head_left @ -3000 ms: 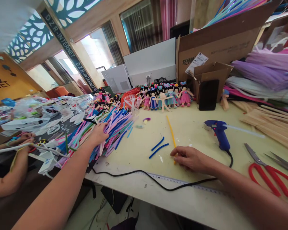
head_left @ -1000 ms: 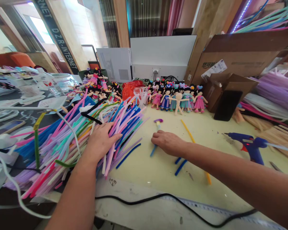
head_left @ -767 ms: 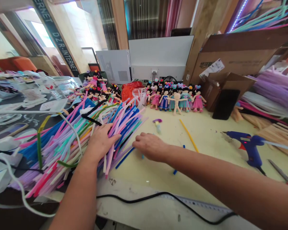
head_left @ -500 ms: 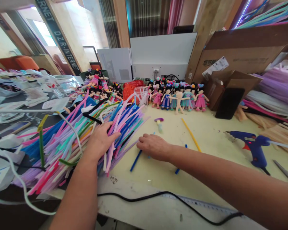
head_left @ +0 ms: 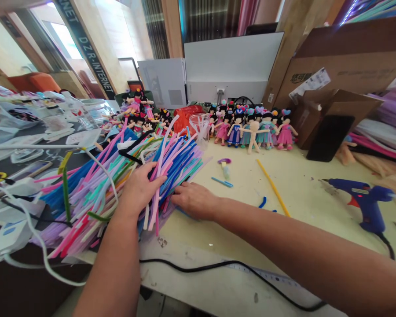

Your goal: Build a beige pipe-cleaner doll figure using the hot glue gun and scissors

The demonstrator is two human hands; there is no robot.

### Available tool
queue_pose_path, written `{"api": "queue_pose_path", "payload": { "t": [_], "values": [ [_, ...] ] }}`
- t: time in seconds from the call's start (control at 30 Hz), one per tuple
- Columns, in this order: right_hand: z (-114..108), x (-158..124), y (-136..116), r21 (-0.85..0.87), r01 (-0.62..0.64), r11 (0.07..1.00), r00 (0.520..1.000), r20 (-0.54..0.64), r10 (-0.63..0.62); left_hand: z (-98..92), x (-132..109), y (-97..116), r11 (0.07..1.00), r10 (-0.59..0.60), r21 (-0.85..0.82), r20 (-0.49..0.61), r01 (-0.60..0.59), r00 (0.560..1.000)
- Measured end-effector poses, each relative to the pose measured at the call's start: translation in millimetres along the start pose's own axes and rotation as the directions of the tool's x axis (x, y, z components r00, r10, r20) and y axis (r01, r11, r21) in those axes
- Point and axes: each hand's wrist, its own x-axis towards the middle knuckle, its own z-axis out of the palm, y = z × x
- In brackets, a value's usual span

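A big heap of pipe cleaners (head_left: pixel 181 165) in pink, lilac, blue, green and white lies on the left of the table. My left hand (head_left: pixel 140 187) is closed over several pink and lilac stems at its near side, thumb on top and fingertips hidden among them. At the heap's right edge, my right hand (head_left: pixel 194 200) has its fingers curled against the stems; what they pinch is hidden, and a blue strip shows beneath the palm. To its right lie short light blue pieces (head_left: pixel 222 182), a dark blue piece (head_left: pixel 262 202) and a yellow pipe cleaner (head_left: pixel 273 187).
Several small dolls (head_left: pixel 236 132) and a bare beige figure (head_left: pixel 253 135) stand along the back. A blue glue gun (head_left: pixel 366 202) lies at right, near cardboard boxes (head_left: pixel 346 66). A black cable (head_left: pixel 198 269) and a ruler (head_left: pixel 267 274) run along the front edge.
My right hand has moved left across the table to the heap's edge, uncovering light blue pieces. My left hand keeps its place on the heap. The view has shifted slightly.
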Motion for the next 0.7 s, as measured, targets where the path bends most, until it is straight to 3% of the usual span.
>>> {"api": "queue_pose_path", "payload": {
  "t": [0.23, 0.33, 0.43, 0.57, 0.7],
  "values": [
    [-9.7, -22.7, 2.8, -0.017, -0.043, 0.999, 0.995, 0.094, 0.044, -2.1, -2.3, 3.3, 1.000, -0.001, -0.010, 0.004, 0.001, 1.000],
    [-7.2, -13.4, -10.7, 0.054, 0.057, 0.997, 0.998, 0.017, -0.058, -2.1, -2.4, 4.0, 1.000, -0.007, 0.001, 0.006, 0.007, 1.000],
    [0.4, -10.9, -18.5, 0.065, 0.114, 0.991, 0.993, 0.014, -0.115, -2.2, -2.7, 3.9, 1.000, -0.019, 0.006, 0.008, 0.018, 1.000],
    [-5.3, -52.5, 7.5, 0.050, 0.068, 0.996, 0.990, 0.118, -0.074, -3.6, -3.0, 4.6, 1.000, -0.022, -0.005, 0.017, 0.022, 1.000],
    [-25.5, -88.9, 46.8, 0.102, -0.108, 0.989, 0.970, 0.229, 0.082, -4.8, -2.4, 6.5, 1.000, -0.003, -0.018, 0.031, 0.004, 1.000]
  ]
}}
